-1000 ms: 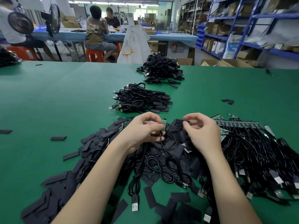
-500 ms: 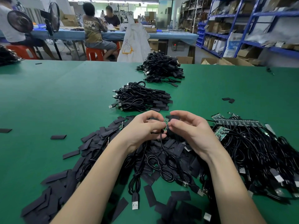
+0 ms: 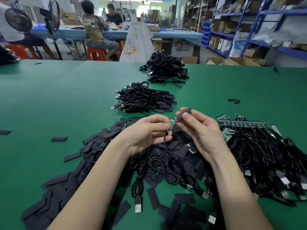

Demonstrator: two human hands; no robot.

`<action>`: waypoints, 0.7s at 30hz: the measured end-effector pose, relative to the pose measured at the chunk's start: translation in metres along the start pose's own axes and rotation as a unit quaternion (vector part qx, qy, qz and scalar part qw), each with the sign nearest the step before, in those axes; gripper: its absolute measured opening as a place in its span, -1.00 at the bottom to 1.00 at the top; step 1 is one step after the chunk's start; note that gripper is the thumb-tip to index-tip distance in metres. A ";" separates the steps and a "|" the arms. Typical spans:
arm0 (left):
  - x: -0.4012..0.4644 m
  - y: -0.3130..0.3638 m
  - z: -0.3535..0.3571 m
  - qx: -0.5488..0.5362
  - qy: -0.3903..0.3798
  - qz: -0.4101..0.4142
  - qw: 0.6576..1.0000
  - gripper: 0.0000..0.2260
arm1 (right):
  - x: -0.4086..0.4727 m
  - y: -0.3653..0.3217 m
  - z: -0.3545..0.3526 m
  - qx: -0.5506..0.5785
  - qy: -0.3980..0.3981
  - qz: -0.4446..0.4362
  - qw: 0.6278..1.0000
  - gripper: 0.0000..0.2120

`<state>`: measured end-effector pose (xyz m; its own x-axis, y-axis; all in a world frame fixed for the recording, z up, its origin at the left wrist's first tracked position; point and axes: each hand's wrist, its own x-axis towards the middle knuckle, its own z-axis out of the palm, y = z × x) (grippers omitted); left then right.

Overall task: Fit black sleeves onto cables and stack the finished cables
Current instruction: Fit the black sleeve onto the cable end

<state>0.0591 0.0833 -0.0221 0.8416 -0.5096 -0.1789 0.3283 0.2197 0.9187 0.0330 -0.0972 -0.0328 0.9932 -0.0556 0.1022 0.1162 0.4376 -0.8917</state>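
a wide green table [image 3: 49,100] carries the work: a big tangle of unsleeved cables [image 3: 265,156] with small green boards at near right, a spread of loose black sleeves [image 3: 93,146] at near centre and left, and two stacks of finished cables beyond, the nearer stack [image 3: 144,99] just past the hands and the farther stack [image 3: 166,68] behind it.

the left hand [image 3: 146,135] pinches one cable's green board end [image 3: 171,124], fingers curled round it, the board standing roughly upright with its free tip pointing away. the right hand [image 3: 201,130] pinches one black sleeve [image 3: 183,114] between thumb and fingertips, just to the right of and slightly above the board tip, apart from it. the sleeve's long axis runs up to the far right, not yet in line with the board, so my judgement is that it must tilt and come left to slip over the tip.

whether the sleeve's mouth is open is hidden by the thumb. the held cable's lower run is lost among the sleeves.
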 end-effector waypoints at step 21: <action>-0.008 0.004 -0.003 0.034 -0.076 -0.011 0.996 -0.84 | -0.010 -0.009 -0.002 -0.019 -0.069 0.075 0.995 -0.84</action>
<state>0.0552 0.0906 -0.0186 0.7581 -0.6352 -0.1475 0.3112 0.1537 0.9378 0.0223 -0.1028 -0.0268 0.9907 0.1335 0.0243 -0.0310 0.3969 -0.9173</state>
